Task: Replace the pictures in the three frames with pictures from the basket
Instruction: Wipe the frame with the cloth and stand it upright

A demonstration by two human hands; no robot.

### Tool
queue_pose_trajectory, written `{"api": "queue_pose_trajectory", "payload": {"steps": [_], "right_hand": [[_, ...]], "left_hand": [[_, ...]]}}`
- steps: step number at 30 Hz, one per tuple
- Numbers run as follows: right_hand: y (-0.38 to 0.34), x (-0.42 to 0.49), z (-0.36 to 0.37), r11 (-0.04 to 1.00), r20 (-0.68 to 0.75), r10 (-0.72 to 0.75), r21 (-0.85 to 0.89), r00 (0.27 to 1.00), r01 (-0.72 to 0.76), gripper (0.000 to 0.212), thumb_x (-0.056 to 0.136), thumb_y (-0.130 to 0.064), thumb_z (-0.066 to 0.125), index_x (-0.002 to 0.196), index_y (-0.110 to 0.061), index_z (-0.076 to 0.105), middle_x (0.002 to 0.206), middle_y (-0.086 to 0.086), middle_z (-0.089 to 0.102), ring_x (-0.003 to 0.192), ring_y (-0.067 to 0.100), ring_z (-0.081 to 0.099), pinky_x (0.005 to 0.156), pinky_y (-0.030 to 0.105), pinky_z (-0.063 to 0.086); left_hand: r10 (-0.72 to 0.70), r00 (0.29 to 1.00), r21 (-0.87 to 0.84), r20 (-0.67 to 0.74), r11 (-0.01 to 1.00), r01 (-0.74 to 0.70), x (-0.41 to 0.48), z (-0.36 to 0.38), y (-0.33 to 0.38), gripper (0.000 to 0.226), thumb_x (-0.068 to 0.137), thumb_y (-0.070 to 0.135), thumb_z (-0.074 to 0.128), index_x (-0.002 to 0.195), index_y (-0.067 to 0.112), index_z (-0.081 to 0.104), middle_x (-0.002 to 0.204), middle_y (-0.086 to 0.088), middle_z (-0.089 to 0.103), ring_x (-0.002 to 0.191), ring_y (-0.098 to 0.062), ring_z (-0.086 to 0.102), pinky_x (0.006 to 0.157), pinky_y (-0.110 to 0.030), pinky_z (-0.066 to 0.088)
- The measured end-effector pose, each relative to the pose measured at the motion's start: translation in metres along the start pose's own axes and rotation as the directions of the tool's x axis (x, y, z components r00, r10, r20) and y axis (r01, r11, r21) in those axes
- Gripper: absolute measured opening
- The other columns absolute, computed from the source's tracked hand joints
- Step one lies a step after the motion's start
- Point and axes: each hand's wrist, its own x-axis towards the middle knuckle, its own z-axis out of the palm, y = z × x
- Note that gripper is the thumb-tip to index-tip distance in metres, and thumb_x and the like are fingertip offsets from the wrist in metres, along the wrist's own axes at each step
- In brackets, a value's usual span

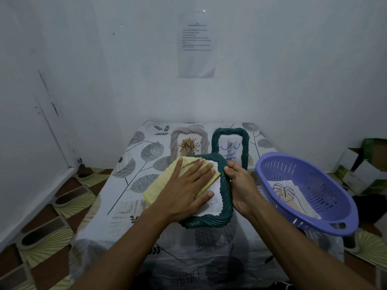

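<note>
A dark green rope-edged frame (225, 208) is tilted up in the middle of the table. My right hand (240, 185) grips its right edge. My left hand (188, 185) lies flat, fingers spread, pressing a yellow cloth (159, 185) onto the white face of that frame. Behind stand two more frames: a grey one (178, 139) holding a plant drawing and a second green one (244, 143) with blue marks on its picture. The purple basket (326, 225) on the right holds a leaf line drawing (291, 195).
The table (134, 208) has a leaf-print cloth and stands against a white wall with a printed sheet (196, 45). Patterned floor runs along the left. Cardboard boxes (360, 168) sit on the floor at the far right, beyond the basket.
</note>
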Motion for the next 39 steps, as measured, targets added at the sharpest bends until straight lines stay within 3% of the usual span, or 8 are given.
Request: {"api": "queue_pose_trajectory", "payload": {"steps": [3,8,12,17,23,27,32,39], "right_hand": [[0.001,0.005,-0.005,1.000,-0.050,0.003,0.007,0.999,-0.003,0.027,0.101,-0.006,0.039,0.119,0.001,0.057,0.115,0.028,0.064,0.094,0.035,0.064,0.085,0.047,0.054],[0.008,-0.001,0.002,1.000,0.001,0.011,-0.008,1.000,-0.011,0.027,0.101,-0.007,0.039,0.115,-0.004,0.061,0.109,0.020,0.069,0.094,0.031,0.068,0.086,0.045,0.055],[-0.001,0.007,-0.002,0.999,-0.072,-0.043,-0.003,0.996,0.043,0.026,0.100,-0.005,0.040,0.118,0.001,0.058,0.111,0.024,0.067,0.096,0.035,0.064,0.090,0.049,0.053],[0.002,0.012,0.000,0.990,-0.161,-0.108,-0.109,0.981,0.091,0.019,0.099,-0.006,0.043,0.107,-0.007,0.060,0.104,0.020,0.068,0.085,0.031,0.064,0.076,0.043,0.055],[0.010,0.015,-0.010,0.961,-0.245,-0.149,-0.265,0.958,0.081,0.017,0.099,-0.012,0.046,0.109,-0.016,0.060,0.112,0.014,0.067,0.103,0.036,0.063,0.093,0.055,0.050],[0.010,0.010,-0.015,0.961,-0.233,-0.153,-0.262,0.960,0.089,0.018,0.100,-0.009,0.045,0.095,-0.017,0.061,0.105,0.013,0.067,0.090,0.029,0.063,0.086,0.044,0.052],[0.023,0.010,-0.009,0.985,-0.179,-0.100,-0.159,0.979,0.072,0.021,0.101,-0.009,0.043,0.109,-0.009,0.063,0.102,0.010,0.070,0.087,0.026,0.066,0.073,0.037,0.054],[0.036,0.014,0.022,0.993,-0.112,-0.056,-0.108,0.992,0.044,0.019,0.100,-0.009,0.044,0.106,-0.011,0.063,0.098,0.011,0.070,0.082,0.025,0.065,0.072,0.037,0.054]], "left_hand": [[0.008,1.000,-0.042,0.011,0.999,-0.008,-0.016,0.011,0.003,0.063,0.098,0.059,0.011,0.152,0.028,0.017,0.160,0.013,0.007,0.146,-0.003,-0.005,0.117,-0.052,-0.009],[-0.095,0.995,0.004,0.007,0.995,0.095,-0.004,0.007,-0.003,0.069,0.094,0.063,0.003,0.153,0.027,0.011,0.160,0.012,0.003,0.145,-0.002,-0.010,0.117,-0.049,-0.012],[0.007,1.000,-0.057,0.015,0.998,-0.006,-0.017,0.010,-0.006,0.063,0.097,0.059,0.006,0.152,0.029,0.008,0.160,0.013,0.001,0.147,-0.005,-0.007,0.118,-0.048,-0.009],[-0.021,0.998,-0.044,0.063,0.999,0.024,-0.052,0.033,-0.026,0.060,0.099,0.056,0.005,0.153,0.029,0.001,0.161,0.008,-0.006,0.148,-0.014,-0.008,0.118,-0.045,-0.007],[-0.250,0.937,-0.164,0.243,0.942,0.294,-0.071,0.071,-0.050,0.077,0.079,0.074,-0.016,0.148,0.041,-0.003,0.154,0.017,-0.020,0.142,-0.007,-0.024,0.118,-0.046,-0.007],[-0.328,0.913,-0.072,0.242,0.933,0.354,-0.076,0.081,-0.057,0.093,0.073,0.076,-0.019,0.150,0.035,0.015,0.156,0.014,-0.008,0.145,-0.011,-0.007,0.117,-0.047,0.002],[-0.418,0.897,-0.048,0.146,0.902,0.428,-0.101,0.077,-0.075,0.077,0.089,0.069,0.002,0.142,0.030,0.041,0.156,0.004,0.026,0.143,-0.023,0.025,0.110,-0.052,0.027],[-0.479,0.873,0.038,0.087,0.878,0.478,-0.154,0.060,-0.102,0.070,0.094,0.063,0.009,0.139,0.027,0.048,0.152,0.001,0.036,0.139,-0.026,0.035,0.105,-0.053,0.035]]}}
